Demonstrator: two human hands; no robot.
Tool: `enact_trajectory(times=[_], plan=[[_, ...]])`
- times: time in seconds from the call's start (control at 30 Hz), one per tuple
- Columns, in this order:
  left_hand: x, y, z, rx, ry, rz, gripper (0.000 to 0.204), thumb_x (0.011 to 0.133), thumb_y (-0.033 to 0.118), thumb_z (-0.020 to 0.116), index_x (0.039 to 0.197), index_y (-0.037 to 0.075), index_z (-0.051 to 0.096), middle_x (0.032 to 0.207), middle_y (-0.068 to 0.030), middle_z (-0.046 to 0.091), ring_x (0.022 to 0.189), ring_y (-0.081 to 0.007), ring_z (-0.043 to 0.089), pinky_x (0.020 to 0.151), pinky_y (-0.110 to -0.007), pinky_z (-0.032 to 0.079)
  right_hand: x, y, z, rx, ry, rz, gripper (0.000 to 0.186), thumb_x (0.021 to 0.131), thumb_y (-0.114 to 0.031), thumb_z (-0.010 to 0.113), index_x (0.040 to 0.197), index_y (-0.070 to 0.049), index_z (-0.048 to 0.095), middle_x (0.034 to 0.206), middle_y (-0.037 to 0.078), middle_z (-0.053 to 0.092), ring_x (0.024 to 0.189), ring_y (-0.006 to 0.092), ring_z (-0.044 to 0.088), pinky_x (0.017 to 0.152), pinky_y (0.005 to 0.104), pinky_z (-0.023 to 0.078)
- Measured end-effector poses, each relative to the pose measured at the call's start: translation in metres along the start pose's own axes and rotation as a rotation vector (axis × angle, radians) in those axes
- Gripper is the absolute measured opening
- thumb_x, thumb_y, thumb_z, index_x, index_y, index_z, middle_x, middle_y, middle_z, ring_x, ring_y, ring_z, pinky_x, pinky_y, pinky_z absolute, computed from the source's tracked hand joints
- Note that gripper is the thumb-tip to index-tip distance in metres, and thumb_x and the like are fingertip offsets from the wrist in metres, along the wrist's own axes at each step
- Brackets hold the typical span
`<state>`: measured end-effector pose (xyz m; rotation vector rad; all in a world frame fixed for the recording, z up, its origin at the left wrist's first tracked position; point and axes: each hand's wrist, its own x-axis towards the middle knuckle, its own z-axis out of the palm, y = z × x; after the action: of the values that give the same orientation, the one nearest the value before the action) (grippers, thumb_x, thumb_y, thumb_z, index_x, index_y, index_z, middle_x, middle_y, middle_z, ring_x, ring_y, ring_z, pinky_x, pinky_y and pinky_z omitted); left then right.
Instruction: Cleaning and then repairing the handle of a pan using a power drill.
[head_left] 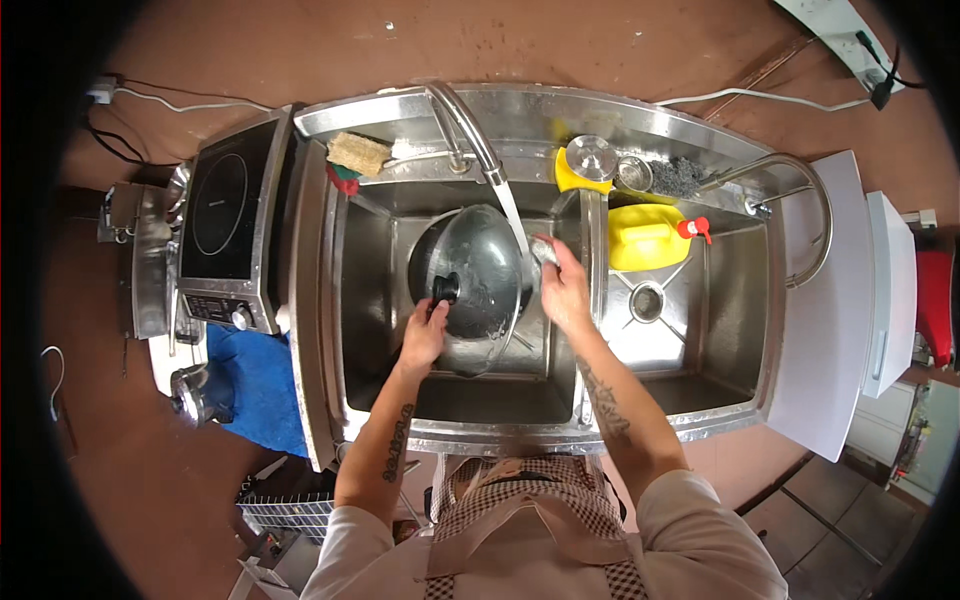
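My left hand grips the black knob of a glass lid, held tilted in the left sink basin over what looks like a dark round pan. My right hand holds a pale scrubbing pad beside the lid's right edge, fingers curled round it. From the curved tap above, a white stream runs down beside the lid and that pad.
Right basin holds a yellow jug. A sponge, steel wool and small bowls sit on the back ledge. An induction cooker, blue cloth and steel pot are left, a white board right.
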<state>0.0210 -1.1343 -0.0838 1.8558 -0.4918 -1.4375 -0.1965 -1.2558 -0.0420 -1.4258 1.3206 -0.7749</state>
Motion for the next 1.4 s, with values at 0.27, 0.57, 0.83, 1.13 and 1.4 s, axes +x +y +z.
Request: enact_trajectory(times=[0.27, 0.57, 0.83, 1.13, 1.4], plan=[[-0.026, -0.007, 0.040, -0.604, -0.464, -0.176, 0.045, 0.103, 0.032, 0.045, 0.139, 0.006, 0.043, 0.109, -0.0084, 0.058, 0.093, -0.0158, 0.058, 0.067, -0.026, 0.047, -0.018, -0.019, 0.070, -0.192, -0.575, -0.402, 0.052, 0.102, -0.034, 0.036, 0.149, -0.009, 0.034, 0.159, 0.009, 0.024, 0.149, 0.0305, 0.014, 0.120, 0.0479, 0.012], [-0.025, -0.002, 0.027, -1.078, -0.596, -0.301, 0.037, 0.103, 0.035, 0.046, 0.129, 0.009, 0.049, 0.075, 0.0019, 0.044, 0.062, -0.0077, 0.040, 0.051, -0.021, 0.036, -0.054, -0.011, 0.009, -0.589, -0.694, -0.416, 0.056, 0.099, -0.025, 0.046, 0.150, -0.008, 0.031, 0.159, 0.012, 0.021, 0.146, 0.0369, 0.017, 0.120, 0.0465, 0.021], [-0.066, 0.010, 0.094, -0.807, -0.925, -0.370, 0.035, 0.102, 0.037, 0.047, 0.125, 0.010, 0.049, 0.073, 0.0045, 0.035, 0.059, -0.0055, 0.034, 0.052, -0.020, 0.030, -0.065, -0.004, -0.078, -0.983, -0.133, -0.253, 0.063, 0.089, -0.035, 0.061, 0.145, -0.017, 0.039, 0.151, 0.016, 0.033, 0.138, 0.0443, 0.029, 0.111, 0.0605, 0.026], [-0.038, -0.034, 0.171, -0.238, -0.919, -0.300, 0.054, 0.103, 0.043, 0.041, 0.141, 0.006, 0.043, 0.093, -0.0031, 0.060, 0.069, -0.0113, 0.051, 0.065, -0.027, 0.046, -0.058, 0.046, -0.181, -0.547, 0.170, 0.377, 0.081, 0.069, -0.030, 0.076, 0.137, 0.000, 0.045, 0.126, 0.027, 0.055, 0.118, 0.0412, 0.054, 0.099, 0.0437, 0.045], [-0.070, -0.009, 0.146, -0.984, -0.491, -0.342, 0.061, 0.102, 0.047, 0.039, 0.132, -0.005, 0.048, 0.127, -0.0196, 0.059, 0.108, -0.0339, 0.064, 0.094, -0.042, 0.052, -0.058, 0.081, -0.223, -0.441, 0.183, 0.273, 0.059, 0.076, -0.014, 0.066, 0.130, 0.005, 0.049, 0.122, 0.030, 0.058, 0.115, 0.0413, 0.056, 0.098, 0.0408, 0.046]])
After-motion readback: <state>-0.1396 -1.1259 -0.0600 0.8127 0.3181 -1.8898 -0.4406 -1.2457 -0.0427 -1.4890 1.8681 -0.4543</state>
